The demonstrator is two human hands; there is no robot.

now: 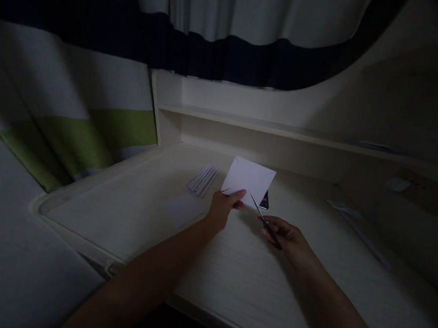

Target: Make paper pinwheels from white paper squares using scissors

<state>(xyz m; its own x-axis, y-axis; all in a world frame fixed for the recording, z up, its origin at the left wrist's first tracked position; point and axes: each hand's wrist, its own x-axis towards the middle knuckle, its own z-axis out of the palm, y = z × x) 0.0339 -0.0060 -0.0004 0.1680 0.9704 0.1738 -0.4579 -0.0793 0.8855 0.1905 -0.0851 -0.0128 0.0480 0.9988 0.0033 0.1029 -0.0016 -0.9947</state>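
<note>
My left hand (pixel 226 204) pinches the near left edge of a white square sheet of paper (pixel 250 176), thumb on top. Short slits or lines run in from the sheet's corners. In my right hand (pixel 283 238) is a pair of scissors (pixel 265 223) with dark handles, its blades pointing up and left at the sheet's near edge. Whether the blades touch the paper I cannot tell. A dark phone-like object (pixel 265 201) lies on the desk, partly hidden behind the sheet.
Folded white paper strips (pixel 203 180) lie left of the sheet, with another flat white sheet (pixel 183 210) nearer me. The white desk (pixel 151 269) has a shelf (pixel 244 122) along its back. Curtains (pixel 226 54) hang behind. A long thin item (pixel 360 234) rests at the right.
</note>
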